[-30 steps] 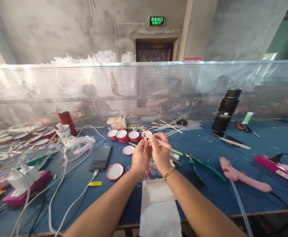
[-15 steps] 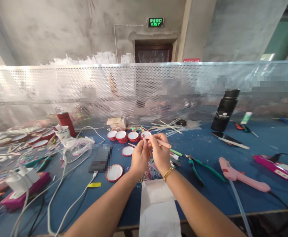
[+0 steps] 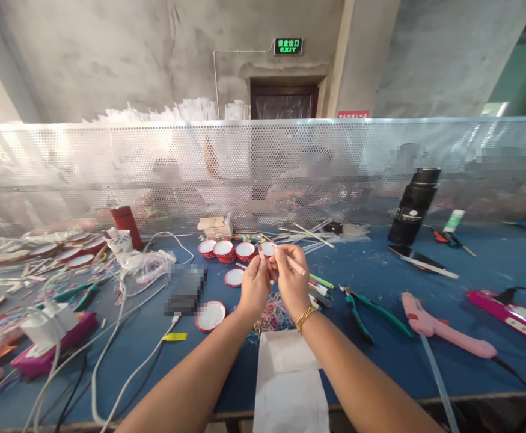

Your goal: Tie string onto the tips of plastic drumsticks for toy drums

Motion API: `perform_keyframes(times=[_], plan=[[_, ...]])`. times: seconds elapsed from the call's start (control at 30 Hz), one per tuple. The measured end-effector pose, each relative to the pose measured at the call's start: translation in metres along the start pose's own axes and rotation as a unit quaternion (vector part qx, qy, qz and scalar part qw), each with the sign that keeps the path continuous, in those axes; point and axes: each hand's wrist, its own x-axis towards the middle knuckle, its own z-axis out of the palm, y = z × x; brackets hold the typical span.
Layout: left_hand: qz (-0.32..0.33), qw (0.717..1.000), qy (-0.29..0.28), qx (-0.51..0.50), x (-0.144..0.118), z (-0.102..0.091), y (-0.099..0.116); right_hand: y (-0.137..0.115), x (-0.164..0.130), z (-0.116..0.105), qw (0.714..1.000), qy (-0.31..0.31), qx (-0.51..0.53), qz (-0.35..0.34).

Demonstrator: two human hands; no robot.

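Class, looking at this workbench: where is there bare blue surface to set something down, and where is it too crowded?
Bare patches: between the green pliers and black flask; between the white cable and white paper. Crowded: the left side, and around the red caps.

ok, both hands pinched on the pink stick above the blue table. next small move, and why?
Probably a slight turn of the pink stick between the fingertips. The right hand grips its shaft and the left hand pinches right at its near tip, both raised off the blue table, so the work looks to be at that tip.
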Motion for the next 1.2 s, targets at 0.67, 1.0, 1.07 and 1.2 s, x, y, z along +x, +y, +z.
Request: perform_keyframes(times=[0.67,1.0,1.07,1.2], plan=[[-0.009,1.0,0.002,0.02,-0.002,0.003,-0.007,0.015,0.004,-0.002,0.998,0.032,-0.046,-0.013],[0.028,0.999,0.005,0.036,0.001,-0.002,-0.023,0.024,0.003,-0.005,0.997,0.011,-0.07,0.007],[0.022,0.999,0.002,0.049,-0.001,-0.003,-0.025,0.028,0.002,-0.006,0.997,0.013,-0.069,0.016],[0.018,0.997,0.011,0.069,-0.001,-0.004,-0.031,0.032,0.002,-0.01,0.996,0.021,-0.081,0.022]])
